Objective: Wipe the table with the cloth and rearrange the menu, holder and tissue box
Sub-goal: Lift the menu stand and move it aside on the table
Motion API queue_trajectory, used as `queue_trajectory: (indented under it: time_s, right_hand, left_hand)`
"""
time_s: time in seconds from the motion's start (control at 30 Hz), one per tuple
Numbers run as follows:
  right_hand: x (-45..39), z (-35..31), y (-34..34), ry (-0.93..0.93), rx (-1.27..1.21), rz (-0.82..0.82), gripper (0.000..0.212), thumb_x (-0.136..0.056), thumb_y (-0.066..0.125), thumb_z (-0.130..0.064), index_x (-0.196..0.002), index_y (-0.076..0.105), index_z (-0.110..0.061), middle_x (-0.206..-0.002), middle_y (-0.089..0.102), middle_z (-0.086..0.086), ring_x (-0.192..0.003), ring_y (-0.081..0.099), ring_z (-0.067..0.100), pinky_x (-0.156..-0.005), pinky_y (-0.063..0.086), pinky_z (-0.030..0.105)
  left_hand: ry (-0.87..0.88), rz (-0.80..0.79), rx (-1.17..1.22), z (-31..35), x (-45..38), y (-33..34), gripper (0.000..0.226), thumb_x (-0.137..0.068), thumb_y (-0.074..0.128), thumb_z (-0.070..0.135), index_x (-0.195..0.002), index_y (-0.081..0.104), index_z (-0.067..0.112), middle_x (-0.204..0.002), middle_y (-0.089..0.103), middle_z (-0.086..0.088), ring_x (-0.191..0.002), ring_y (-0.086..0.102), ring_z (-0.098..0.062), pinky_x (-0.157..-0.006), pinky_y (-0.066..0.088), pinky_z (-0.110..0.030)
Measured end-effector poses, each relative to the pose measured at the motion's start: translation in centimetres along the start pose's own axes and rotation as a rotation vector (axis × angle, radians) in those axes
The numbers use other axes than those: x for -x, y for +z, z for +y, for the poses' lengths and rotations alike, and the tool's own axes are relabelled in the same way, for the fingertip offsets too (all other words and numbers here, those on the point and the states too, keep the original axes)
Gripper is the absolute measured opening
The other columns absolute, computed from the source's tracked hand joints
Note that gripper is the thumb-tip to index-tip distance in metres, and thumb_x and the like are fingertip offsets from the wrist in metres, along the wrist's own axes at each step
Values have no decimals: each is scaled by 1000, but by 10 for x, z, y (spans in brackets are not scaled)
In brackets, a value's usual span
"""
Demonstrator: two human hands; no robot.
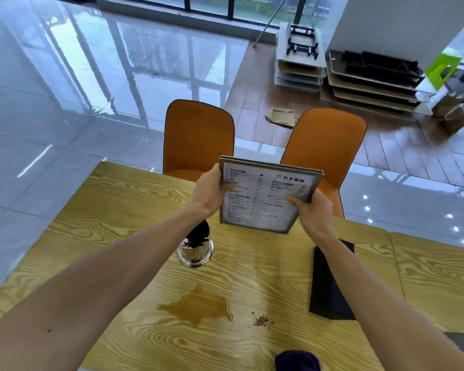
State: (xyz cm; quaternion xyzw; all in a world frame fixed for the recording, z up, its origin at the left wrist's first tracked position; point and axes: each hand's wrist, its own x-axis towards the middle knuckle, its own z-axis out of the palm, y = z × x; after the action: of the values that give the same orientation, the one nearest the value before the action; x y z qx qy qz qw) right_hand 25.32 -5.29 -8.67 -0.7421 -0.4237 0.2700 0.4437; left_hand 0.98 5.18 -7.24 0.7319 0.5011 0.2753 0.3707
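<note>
Purple cloth (297, 360) sits bunched at the near edge of the wood-grain bench (123, 199), closest to the camera. Above the bench's far half, both hands hold the framed menu (265, 195) aloft and tilted: the left hand (212, 190) grips its left edge, thumb across the printed face, while the fingers (296, 201) of the right hand (312, 212) clasp its lower right side. Below the left wrist stands a shiny metal holder (196, 251) filled with dark utensils. A black tissue box (330, 282) lies partly under the right forearm. A brown spill (198, 307) and scattered crumbs (262, 321) mark the bench between them. Two orange chairs (198, 137) stand beyond.
</note>
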Motion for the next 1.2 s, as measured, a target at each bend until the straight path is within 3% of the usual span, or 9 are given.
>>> queue_trajectory:
  time_s: [0.13, 0.3, 0.4, 0.47, 0.57, 0.7, 0.9, 1.1, 1.2]
  right_hand:
    - [-21, -38, 28, -47, -25, 45, 24, -91, 75, -11, -109, 66, -23, -107, 70, -13, -93, 65, 0, -80, 56, 22]
    - [-38, -73, 86, -52, -53, 40, 26, -90, 76, -11, -114, 69, -12, -114, 74, -3, -104, 68, 14, -85, 56, 30]
    - [-40, -91, 137, -78, -48, -22, 25, -90, 76, -12, -114, 68, -15, -115, 74, -2, -102, 70, 21, -82, 61, 45]
    - [-39, -101, 175, -88, -19, -71, 26, -91, 76, -15, -115, 68, -15, -118, 74, 1, -102, 69, 26, -84, 59, 48]
    - [-34, -110, 230, -92, 2, -148, 30, -92, 75, -17, -121, 67, -14, -121, 72, 1, -108, 67, 23, -91, 56, 38]
    - [-25, -129, 295, -82, 71, -221, 21, -92, 74, -14, -111, 65, -9, -106, 67, -3, -95, 61, 18, -66, 42, 10]
    - [-24, -143, 374, -98, 81, -372, 20, -91, 76, -11, -109, 67, -14, -106, 68, -7, -93, 62, 11, -73, 50, 19]
    - [-37, -153, 435, -123, 126, -461, 24, -88, 77, -12, -111, 70, -12, -107, 71, -6, -96, 66, 14, -80, 54, 28]
    - [-44, -161, 459, -147, 124, -503, 25, -89, 76, -10, -113, 70, -11, -109, 72, -7, -98, 67, 13, -77, 52, 21]
  left_hand:
    - [79, 34, 13, -7, -23, -44, 22, -97, 61, 10, -118, 59, 15, -122, 69, 4, -106, 63, -12, -77, 53, -19]
    - [79, 45, 39, -38, -34, -105, 22, -98, 59, 9, -119, 59, 16, -121, 70, 2, -108, 66, -18, -85, 58, -34]
    - [36, 125, 27, -70, -28, -146, 21, -97, 61, 11, -118, 61, 11, -119, 71, -3, -101, 65, -17, -80, 55, -24]
    - [-17, 165, 28, -96, -20, -172, 20, -96, 64, 12, -116, 63, 9, -115, 72, -4, -98, 66, -18, -81, 56, -27]
    - [-84, 207, 24, -138, -6, -204, 18, -94, 66, 16, -112, 64, 12, -109, 72, 0, -97, 67, -17, -79, 55, -27]
    - [-194, 291, 68, -189, 16, -239, 13, -92, 69, 17, -104, 63, 20, -94, 68, 10, -87, 65, -13, -74, 52, -25]
    - [-312, 373, 74, -246, 38, -281, 16, -88, 72, 19, -99, 66, 30, -88, 68, 19, -83, 65, -5, -79, 56, -33]
    - [-420, 445, 95, -291, 49, -302, 10, -88, 71, 22, -98, 68, 22, -91, 71, 11, -84, 68, -8, -78, 58, -38]
    - [-433, 476, 100, -305, 50, -313, 9, -89, 70, 22, -98, 68, 24, -92, 71, 13, -84, 67, -6, -76, 58, -34]
